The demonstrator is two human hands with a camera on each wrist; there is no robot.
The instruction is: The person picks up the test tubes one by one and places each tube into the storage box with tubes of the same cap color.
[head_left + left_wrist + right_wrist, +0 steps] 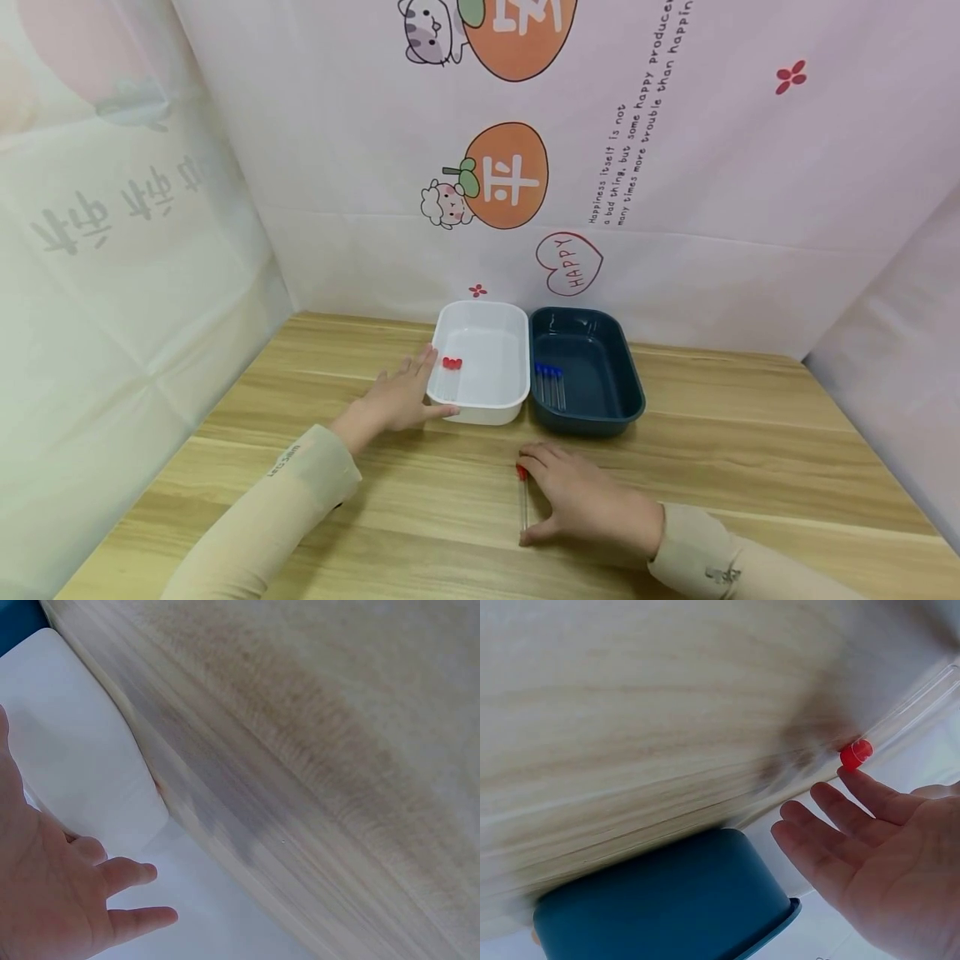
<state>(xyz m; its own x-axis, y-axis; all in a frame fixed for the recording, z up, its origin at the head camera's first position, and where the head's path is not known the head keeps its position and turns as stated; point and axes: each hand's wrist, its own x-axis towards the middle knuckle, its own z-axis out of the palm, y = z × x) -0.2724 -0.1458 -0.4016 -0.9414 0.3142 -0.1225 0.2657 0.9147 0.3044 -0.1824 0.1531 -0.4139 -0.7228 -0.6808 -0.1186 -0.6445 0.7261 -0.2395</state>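
A clear test tube with a red cap (523, 500) lies lengthwise between the thumb and fingertips of my right hand (583, 498), which pinches it by its two ends. In the right wrist view a fingertip meets the red cap (856, 754), and the tube runs off toward the upper right. My left hand (397, 400) rests with spread fingers along the left side of a white tray (491, 415), its thumb at the front rim. Red-capped tubes (452, 364) lie together at the left inside that tray. The left wrist view shows the palm beside the tray's outer wall (82, 742).
Right of the white tray, side by side with it, stands a dark blue tray (592, 427) with several blue-capped tubes (553, 387) at its left. Both stand on a wood-grain table (420, 533), close to a printed white curtain (360, 250) at the back.
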